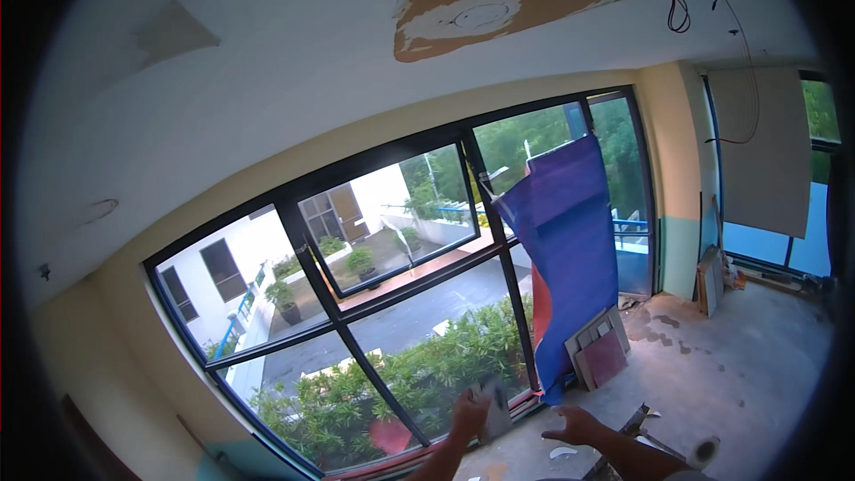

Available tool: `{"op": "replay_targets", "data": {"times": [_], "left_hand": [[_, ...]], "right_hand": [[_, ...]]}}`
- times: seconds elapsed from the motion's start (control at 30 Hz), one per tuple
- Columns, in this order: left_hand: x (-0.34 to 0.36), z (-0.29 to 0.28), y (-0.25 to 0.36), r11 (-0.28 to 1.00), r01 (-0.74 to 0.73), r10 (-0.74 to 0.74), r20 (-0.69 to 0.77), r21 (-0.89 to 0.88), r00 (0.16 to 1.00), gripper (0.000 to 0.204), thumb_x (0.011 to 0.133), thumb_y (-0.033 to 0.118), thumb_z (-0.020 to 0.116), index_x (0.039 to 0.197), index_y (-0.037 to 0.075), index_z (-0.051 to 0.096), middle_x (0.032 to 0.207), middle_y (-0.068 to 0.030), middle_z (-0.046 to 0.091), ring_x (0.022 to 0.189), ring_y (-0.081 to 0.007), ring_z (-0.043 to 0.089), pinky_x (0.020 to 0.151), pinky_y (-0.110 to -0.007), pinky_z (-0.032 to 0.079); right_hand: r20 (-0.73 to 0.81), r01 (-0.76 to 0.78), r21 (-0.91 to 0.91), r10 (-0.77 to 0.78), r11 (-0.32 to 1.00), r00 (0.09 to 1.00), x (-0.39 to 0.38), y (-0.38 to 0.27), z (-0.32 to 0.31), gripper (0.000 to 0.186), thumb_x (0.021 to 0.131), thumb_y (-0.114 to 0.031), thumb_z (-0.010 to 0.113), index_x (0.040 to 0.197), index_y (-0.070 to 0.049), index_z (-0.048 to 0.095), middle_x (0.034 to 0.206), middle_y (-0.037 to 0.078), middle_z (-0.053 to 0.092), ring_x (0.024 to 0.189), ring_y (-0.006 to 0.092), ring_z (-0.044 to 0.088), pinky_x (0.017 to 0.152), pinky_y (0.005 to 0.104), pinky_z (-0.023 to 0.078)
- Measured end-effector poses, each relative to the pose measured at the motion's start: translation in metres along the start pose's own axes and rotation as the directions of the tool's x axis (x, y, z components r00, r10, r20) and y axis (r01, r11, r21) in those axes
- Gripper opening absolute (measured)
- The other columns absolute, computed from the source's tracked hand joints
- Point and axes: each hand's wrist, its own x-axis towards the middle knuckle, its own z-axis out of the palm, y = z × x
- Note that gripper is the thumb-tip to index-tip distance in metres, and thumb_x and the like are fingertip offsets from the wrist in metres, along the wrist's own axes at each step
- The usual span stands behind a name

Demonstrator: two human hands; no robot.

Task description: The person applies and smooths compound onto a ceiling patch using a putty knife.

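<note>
Low in the head view, my left hand (469, 411) is closed at the edge of a flat, grey, roughly rectangular piece (496, 411). The piece stands tilted in front of the lower window panes; blur hides its exact kind. To the right, my right hand (577, 428) reaches over the floor with thumb and fingers apart, holding nothing. A blue sheet (570, 232) with a red underside hangs down the window just beyond my hands. At its foot lean several flat grey panels and a maroon one (603, 361).
A dark-framed window (427, 272) spans the wall ahead, one sash tilted open. Debris and a roll (704, 452) lie on the concrete floor (712, 374) near my right arm. Boards (710, 281) lean at the far right pillar. Loose wires (679, 9) hang from the patched ceiling.
</note>
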Motion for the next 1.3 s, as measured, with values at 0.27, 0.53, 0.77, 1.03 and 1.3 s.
{"op": "replay_targets", "data": {"times": [0.27,0.53,0.77,1.03,1.3], "left_hand": [[0.151,-0.153,0.157,0.997,-0.067,0.047,-0.341,-0.047,0.939,0.033,0.083,0.032,0.066,0.098,0.003,0.062,0.092,-0.0215,0.063,0.087,-0.0397,0.061,0.076,-0.042,0.049],[0.214,-0.239,0.281,0.91,-0.331,0.414,-0.518,0.248,0.749,0.027,0.083,0.021,0.066,0.098,-0.001,0.059,0.084,-0.0195,0.059,0.078,-0.0342,0.061,0.068,-0.04,0.047],[0.205,-0.237,0.298,0.981,-0.115,0.166,-0.36,0.159,0.918,0.031,0.087,0.025,0.063,0.1,-0.003,0.059,0.083,-0.0177,0.057,0.076,-0.0331,0.059,0.068,-0.039,0.047],[0.07,-0.018,0.14,0.971,0.233,-0.234,0.337,0.043,0.912,0.048,0.09,0.046,0.053,0.105,0.001,0.063,0.097,-0.0267,0.063,0.095,-0.0401,0.061,0.083,-0.045,0.047],[-0.072,0.045,0.146,0.625,0.698,-0.468,0.548,-0.35,0.694,0.065,0.087,0.046,0.06,0.128,-0.003,0.045,0.106,-0.0224,0.06,0.096,-0.0281,0.062,0.083,-0.035,0.049]], "right_hand": [[0.1,-0.425,-0.307,0.473,0.852,0.876,0.003,0.069,-0.007,0.084,0.07,-0.064,0.068,0.129,-0.006,0.051,0.127,0.02,0.053,0.12,0.0358,0.049,0.102,0.0444,0.039],[0.229,-0.487,-0.519,0.664,0.702,0.712,-0.036,0.16,0.021,0.084,0.069,-0.066,0.067,0.13,-0.011,0.052,0.132,0.016,0.051,0.123,0.0337,0.047,0.101,0.0528,0.036],[0.397,-0.373,-0.561,0.635,0.739,0.662,-0.037,0.146,0.015,0.085,0.071,-0.071,0.061,0.126,-0.006,0.056,0.13,0.018,0.053,0.122,0.0324,0.049,0.098,0.045,0.04],[0.18,-0.045,0.214,0.006,0.976,0.984,0.016,0.026,-0.027,0.08,0.074,-0.054,0.071,0.125,0.004,0.052,0.121,0.023,0.057,0.111,0.0363,0.055,0.094,0.0416,0.044],[0.458,-0.108,0.576,-0.21,0.811,0.864,0.018,0.003,0.003,0.056,0.074,-0.024,0.077,0.12,-0.002,0.053,0.122,0.016,0.057,0.106,0.0263,0.059,0.089,0.0404,0.049]]}}
